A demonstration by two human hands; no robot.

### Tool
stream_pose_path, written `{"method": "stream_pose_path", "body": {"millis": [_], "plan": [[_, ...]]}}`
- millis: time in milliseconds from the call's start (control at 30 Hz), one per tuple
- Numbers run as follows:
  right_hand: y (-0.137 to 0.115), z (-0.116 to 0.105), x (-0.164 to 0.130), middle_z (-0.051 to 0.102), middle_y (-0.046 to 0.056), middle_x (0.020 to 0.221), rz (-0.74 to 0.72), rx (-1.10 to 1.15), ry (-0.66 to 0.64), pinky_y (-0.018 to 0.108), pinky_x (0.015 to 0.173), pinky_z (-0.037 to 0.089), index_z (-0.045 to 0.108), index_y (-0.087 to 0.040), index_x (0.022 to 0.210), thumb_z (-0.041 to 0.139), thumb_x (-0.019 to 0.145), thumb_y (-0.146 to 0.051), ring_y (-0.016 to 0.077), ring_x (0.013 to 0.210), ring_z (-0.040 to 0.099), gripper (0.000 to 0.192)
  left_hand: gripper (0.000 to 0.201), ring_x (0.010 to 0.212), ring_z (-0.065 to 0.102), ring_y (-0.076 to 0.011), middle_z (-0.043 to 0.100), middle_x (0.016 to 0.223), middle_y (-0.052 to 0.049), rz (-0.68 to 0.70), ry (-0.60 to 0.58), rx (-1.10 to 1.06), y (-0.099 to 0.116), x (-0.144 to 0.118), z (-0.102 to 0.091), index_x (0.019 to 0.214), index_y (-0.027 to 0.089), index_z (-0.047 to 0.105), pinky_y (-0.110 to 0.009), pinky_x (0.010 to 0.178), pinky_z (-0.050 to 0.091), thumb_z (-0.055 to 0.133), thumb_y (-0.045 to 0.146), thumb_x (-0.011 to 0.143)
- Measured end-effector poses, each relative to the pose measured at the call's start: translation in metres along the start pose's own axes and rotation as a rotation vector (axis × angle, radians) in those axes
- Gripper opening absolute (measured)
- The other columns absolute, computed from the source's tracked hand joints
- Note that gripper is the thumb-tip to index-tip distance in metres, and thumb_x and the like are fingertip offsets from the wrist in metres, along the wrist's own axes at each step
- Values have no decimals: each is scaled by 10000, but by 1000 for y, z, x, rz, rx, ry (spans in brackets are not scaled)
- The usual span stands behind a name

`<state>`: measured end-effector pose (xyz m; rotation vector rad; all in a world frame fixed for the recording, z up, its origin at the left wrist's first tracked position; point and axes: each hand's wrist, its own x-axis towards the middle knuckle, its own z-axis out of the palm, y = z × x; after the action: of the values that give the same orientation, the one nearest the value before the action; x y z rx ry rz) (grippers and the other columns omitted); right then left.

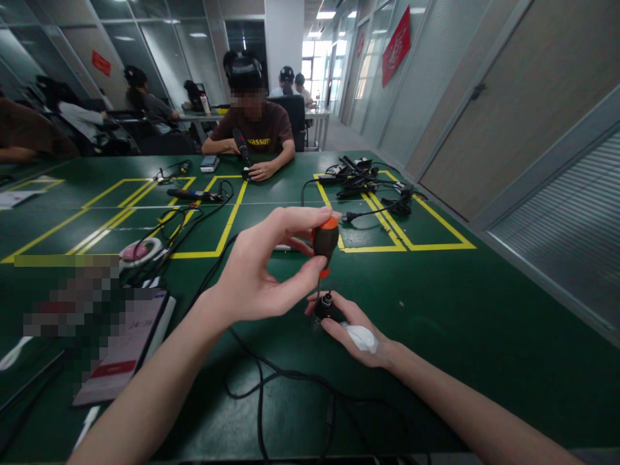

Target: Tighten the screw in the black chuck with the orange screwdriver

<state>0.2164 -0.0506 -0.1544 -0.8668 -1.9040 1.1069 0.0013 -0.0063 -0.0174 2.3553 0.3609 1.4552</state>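
Pixelated patch [72,303] over stuff near booklet [128,352].

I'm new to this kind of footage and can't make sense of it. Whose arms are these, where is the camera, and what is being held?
There is no machine here. The single picture comes from a camera worn on a person's head, looking forward and down, so the two bare arms entering from the bottom are the wearer's own. The left hand pinches a stubby screwdriver with a black and orange handle, held upright, its thin shaft pointing down. The right hand rests on the green table and steadies a small black part under the tip; something white lies in that palm, but I cannot tell what. Black cables run across the table, which is marked with yellow lines. Opposite sits another person, with their own hands on the table.
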Motion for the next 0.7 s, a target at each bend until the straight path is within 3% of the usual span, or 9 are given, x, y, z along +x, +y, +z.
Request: {"method": "stream_pose_path", "body": {"millis": [100, 233, 400, 700], "plan": [[-1, 0, 0, 779, 129, 1180, 6, -8, 3, 455, 1002, 566, 605, -197, 1307, 575, 1023, -351, 280, 1078, 743, 325, 466, 1120, 759, -182, 731, 1295, -103, -66, 25, -74, 2, 0, -2, 1305, 180, 618, -252, 863, 698, 718, 49, 870], [-1, 0, 0, 778, 122, 1175, 5, -16, 1, 450, 1002, 566, 606, -198, 1308, 579, 1014, -337, 276, 1073, 740, 326, 475, 983, 766, -114, 748, 1207, -61, -71, 53, -67, 2, 2, -2, 1304, 199, 654, -170, 822, 671, 769, 84, 858], [0, 1, 0, 782, 121, 1169, -7, -10, 8, 449, 995, 570, 594, -193, 1299, 579, 1011, -328, 274, 1065, 743, 318, 533, 1031, 732, -126, 744, 1275, -67, -47, -27, -56, 0, 4, -4, 1379, 265, 658, -169, 800, 643, 779, 128, 878], [1, 0, 0, 780, 119, 1182, -8, -21, 3, 446, 1006, 565, 588, -191, 1316, 578, 1013, -321, 274, 1076, 745, 330, 495, 898, 688, -85, 667, 1085, -7, -33, 63, -82, -2, 4, 1, 1185, 233, 633, -162, 716, 612, 896, 174, 770]]}}
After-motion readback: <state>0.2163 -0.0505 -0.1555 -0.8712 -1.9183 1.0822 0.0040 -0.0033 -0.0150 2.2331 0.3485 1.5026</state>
